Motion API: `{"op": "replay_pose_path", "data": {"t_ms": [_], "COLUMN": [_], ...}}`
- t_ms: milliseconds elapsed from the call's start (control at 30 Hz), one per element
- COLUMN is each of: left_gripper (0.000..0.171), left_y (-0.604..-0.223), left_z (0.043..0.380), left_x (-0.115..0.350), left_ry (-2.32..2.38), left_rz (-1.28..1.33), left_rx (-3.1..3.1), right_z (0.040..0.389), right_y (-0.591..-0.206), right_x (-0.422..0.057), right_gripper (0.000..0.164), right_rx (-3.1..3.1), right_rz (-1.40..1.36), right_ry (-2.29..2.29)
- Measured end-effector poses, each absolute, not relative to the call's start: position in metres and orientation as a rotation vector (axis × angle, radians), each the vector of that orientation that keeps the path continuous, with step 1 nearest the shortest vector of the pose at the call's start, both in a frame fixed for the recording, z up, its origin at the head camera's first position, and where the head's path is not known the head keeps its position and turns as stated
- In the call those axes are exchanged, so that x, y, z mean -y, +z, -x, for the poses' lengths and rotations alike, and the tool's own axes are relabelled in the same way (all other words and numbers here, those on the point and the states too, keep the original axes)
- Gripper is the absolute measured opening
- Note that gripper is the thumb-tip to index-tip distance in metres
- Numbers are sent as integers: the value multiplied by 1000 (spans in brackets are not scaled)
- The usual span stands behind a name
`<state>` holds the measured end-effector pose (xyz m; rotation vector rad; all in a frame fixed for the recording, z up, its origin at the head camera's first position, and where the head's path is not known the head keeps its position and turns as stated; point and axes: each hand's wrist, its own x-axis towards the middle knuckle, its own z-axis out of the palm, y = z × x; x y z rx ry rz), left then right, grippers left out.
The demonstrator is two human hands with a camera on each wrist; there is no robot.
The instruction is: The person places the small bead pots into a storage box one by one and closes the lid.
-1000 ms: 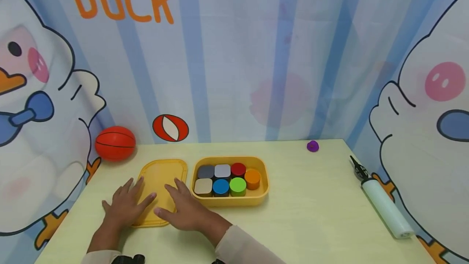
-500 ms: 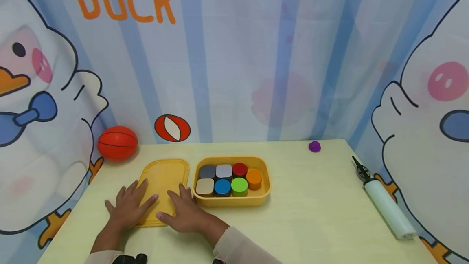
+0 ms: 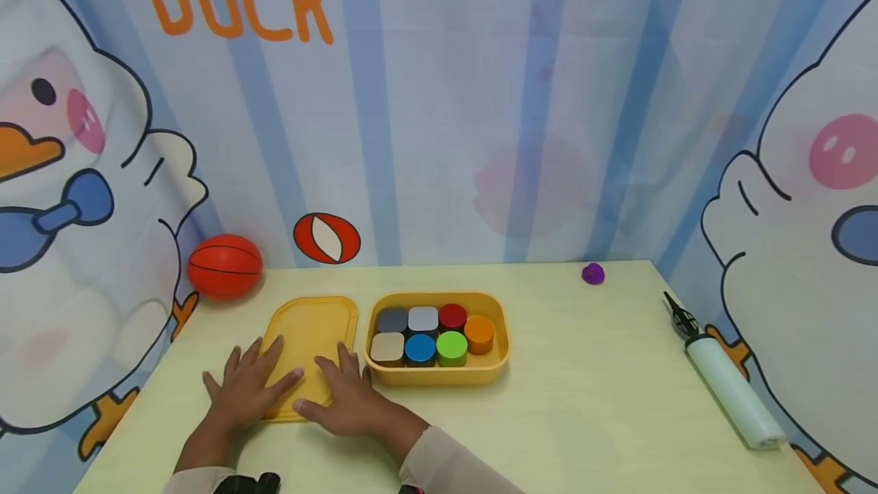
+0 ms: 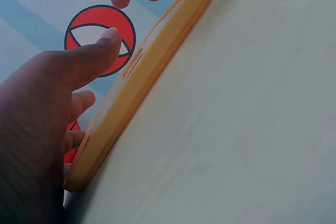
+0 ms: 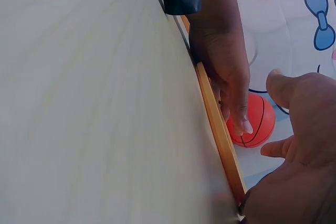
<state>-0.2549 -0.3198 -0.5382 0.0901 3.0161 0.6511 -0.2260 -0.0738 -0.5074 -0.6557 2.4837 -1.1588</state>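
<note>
A flat yellow lid-like tray (image 3: 312, 326) with rounded corners lies on the table between both hands. My left hand (image 3: 243, 395) is at its left edge with fingers spread and the thumb over the surface. At the right edge, my right hand (image 3: 353, 402) also has its fingers extended, thumb pointing left. The left wrist view shows the tray's side (image 4: 142, 82) and the left thumb above it; whether the fingers press on it I cannot tell. Right of the hands stands a yellow box (image 3: 439, 378) holding several blocks and round-topped pieces, such as the green one (image 3: 451, 348).
A red ball (image 3: 225, 267) sits at the back left. A small purple object (image 3: 593, 274) lies at the back right. Along the right edge lies a pale green cylinder with a black nozzle (image 3: 734, 391). A printed curtain (image 3: 439, 97) closes off the back.
The head view has shifted slightly, so the scene sits a little further right. The right hand's fingers have turned slightly at the tray's right edge. The left hand stays nearly still.
</note>
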Motion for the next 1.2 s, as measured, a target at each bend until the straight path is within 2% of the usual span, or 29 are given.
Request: {"op": "replay_pose_path", "data": {"t_ms": [533,800,1200], "left_gripper": [106,106,95], "left_y": [-529,-514,-484], "left_z": [254,250,240], "left_x": [318,314,290], "left_ry": [971,1129,1298], "left_rz": [-127,-102,-98], "left_rx": [-3048,-3080,-3226], "right_z": [224,219,219], "right_y": [-511,-498,-479], "right_x": [74,70,54], "right_gripper": [81,79,76], "right_rx": [-2420,-2447,-2518], "right_rz": [691,750,816], "right_ry": [-1315,-1372,-1475]}}
